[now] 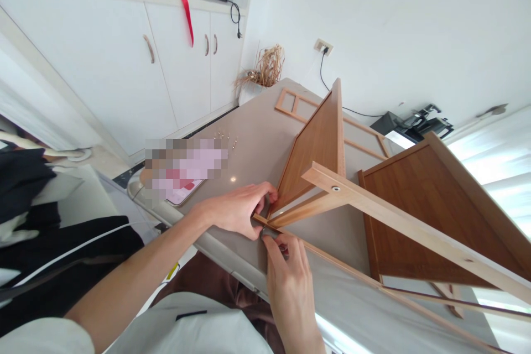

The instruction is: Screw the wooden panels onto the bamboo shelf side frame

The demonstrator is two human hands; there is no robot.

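Note:
A partly assembled wooden shelf (316, 144) with brown panels and light rails lies on the table. My left hand (236, 210) is closed around the end of a wooden rail (263, 219), its thumb and fingers on either side of the corner where pieces meet. Just in front, my right hand (290, 265) pinches a small metal screw (263, 230) at the outer side of that rail. How deep the screw sits cannot be made out. A long light bar (398, 215) with a bolt hole slants across the right side.
Several small metal fasteners (226, 138) lie on the grey table (244, 133) near a blurred phone (186, 171). A slatted wooden frame (286, 100) and a second brown panel (440, 210) lie beyond. White cabinets (182, 61) stand left; a black device (410, 121) is at the far right.

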